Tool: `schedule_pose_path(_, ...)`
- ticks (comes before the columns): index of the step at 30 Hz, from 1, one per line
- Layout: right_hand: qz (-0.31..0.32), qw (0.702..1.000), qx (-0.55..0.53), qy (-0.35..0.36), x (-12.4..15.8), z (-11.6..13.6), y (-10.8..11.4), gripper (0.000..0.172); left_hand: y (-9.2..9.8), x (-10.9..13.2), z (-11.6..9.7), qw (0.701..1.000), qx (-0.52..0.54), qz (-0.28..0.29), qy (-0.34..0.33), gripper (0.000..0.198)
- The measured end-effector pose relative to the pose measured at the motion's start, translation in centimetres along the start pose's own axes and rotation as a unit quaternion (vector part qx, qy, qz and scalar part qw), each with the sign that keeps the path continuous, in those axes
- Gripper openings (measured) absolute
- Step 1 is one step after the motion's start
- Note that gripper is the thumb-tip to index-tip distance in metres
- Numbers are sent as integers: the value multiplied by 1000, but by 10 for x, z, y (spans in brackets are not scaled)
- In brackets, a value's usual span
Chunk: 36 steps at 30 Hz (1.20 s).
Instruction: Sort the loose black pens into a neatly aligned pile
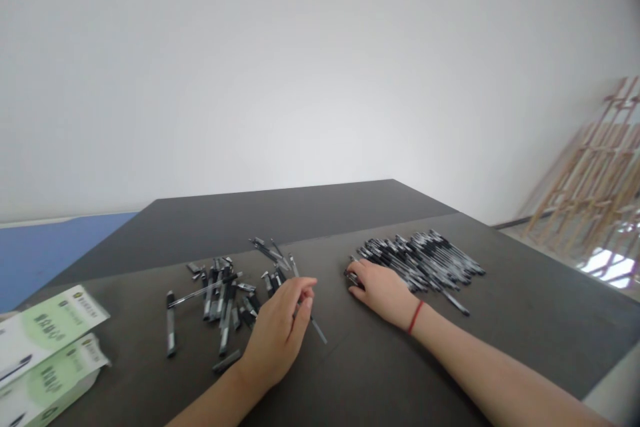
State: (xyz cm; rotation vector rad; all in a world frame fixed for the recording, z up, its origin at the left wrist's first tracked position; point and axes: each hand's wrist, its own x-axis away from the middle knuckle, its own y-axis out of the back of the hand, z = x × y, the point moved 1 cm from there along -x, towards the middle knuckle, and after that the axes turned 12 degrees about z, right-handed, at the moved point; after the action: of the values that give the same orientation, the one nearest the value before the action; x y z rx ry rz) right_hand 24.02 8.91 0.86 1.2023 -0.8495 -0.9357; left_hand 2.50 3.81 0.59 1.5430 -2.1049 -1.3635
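My left hand (283,327) is over the left side of the dark table, fingers curled and thumb close to them. What it holds, if anything, is hidden. A thin clear refill (319,331) sticks out beyond its fingertips; I cannot tell whether it is held or lies behind. Around that hand lies a loose heap of black pen caps and clear barrels (220,300). My right hand (380,288) rests at the left edge of a pile of clear pens with black ends (420,260), its fingers bent over a dark pen (353,277), partly covered.
Two green and white pen boxes (55,327) are stacked at the table's left edge. One pen barrel (171,327) lies apart at the heap's left. Behind the table (300,210) rises a white wall. Wooden racks (595,160) lean at the right, and a blue floor area (65,240) shows left.
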Motion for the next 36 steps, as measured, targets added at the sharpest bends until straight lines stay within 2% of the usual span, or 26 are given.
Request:
schedule_pose_path(4, -45, 998, 52, -10, 0, 10, 5, 21, 1, 2, -7, 995, -53, 59, -53, 24)
schedule_pose_path(6, -30, 999, 37, 25, -4, 24, 8, 18, 0, 4, -14, 981, -103, 109, -123, 23)
schedule_pose_path(9, 11, 996, 8, 86, -19, 53, 14, 14, -3, 9, -25, 938, -184, 175, -237, 19)
schedule_pose_path(12, 46, 993, 23, 102, -44, 83, 22, 19, -7, 11, -30, 909, -226, 191, -293, 15)
schedule_pose_path(17, 88, 990, 57, 92, -84, 113, 24, 25, -12, 12, -29, 902, -242, 173, -312, 16)
schedule_pose_path(25, 135, 981, 72, 121, -118, 130, 15, 26, -13, 10, -27, 903, -254, 164, -305, 18)
schedule_pose_path(29, 143, 979, 67, 130, -120, 136, 16, 28, -12, 9, -26, 905, -250, 169, -300, 16)
schedule_pose_path(36, 158, 977, 45, 135, -95, 146, 11, 30, -12, 10, -26, 906, -240, 174, -303, 17)
